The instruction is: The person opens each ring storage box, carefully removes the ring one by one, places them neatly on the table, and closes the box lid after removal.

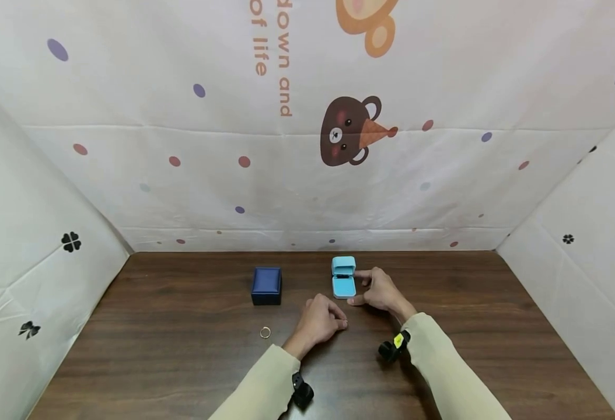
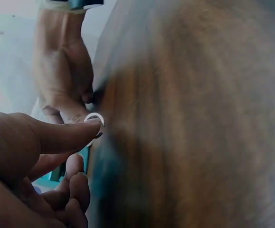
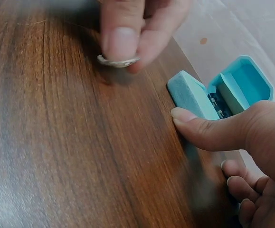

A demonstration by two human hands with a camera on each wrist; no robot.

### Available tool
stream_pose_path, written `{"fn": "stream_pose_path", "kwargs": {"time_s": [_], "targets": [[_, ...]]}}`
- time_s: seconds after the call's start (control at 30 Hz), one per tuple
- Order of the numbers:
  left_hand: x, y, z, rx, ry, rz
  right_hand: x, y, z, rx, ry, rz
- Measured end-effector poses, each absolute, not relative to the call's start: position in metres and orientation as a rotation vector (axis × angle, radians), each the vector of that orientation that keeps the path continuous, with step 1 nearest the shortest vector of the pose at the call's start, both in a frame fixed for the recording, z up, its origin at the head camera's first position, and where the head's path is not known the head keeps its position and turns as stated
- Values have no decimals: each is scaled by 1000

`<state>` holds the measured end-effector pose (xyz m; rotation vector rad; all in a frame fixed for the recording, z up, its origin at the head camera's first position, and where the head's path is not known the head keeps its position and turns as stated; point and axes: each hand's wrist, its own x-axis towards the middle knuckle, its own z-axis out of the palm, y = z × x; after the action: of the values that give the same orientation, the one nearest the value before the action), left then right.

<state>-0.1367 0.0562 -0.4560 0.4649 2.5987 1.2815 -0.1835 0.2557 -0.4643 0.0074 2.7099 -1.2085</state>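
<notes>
A thin silvery ring (image 3: 118, 62) is pinched between the thumb and a finger of my left hand (image 1: 318, 321), a little above the table and in front of the ring box. The light blue ring box (image 1: 344, 287) stands with its lid raised, its hinge showing in the right wrist view. My right hand (image 1: 382, 291) holds this box from its right side, thumb at the front corner and index finger beside the hinge and lid. Its other fingers are curled in. What lies inside the box's base cannot be made out.
A closed dark blue box (image 1: 266, 286) stands to the left on the brown wooden table (image 1: 181, 350). Nearer me lies a gold-coloured ring (image 1: 265, 332), left of my left forearm. A white printed cloth (image 1: 286, 192) rises along the table's back edge, with more cloth at both sides.
</notes>
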Motion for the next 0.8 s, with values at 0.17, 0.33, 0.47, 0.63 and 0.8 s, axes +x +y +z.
{"fn": "stream_pose_path", "kwargs": {"time_s": [0.17,0.33,0.47,0.63,0.8], "targets": [[-131,59,-459,465,2626,1289,-184,255,-464,10,2710,-1215],[-129,62,-463,454,2656,1284,-184,256,-464,13,2713,-1209],[-128,64,-463,458,2665,1290,-184,256,-465,15,2710,-1208],[-127,66,-464,461,2665,1286,-184,256,-465,11,2708,-1213],[-128,68,-464,456,2661,1295,-183,257,-465,5,2708,-1219]]}}
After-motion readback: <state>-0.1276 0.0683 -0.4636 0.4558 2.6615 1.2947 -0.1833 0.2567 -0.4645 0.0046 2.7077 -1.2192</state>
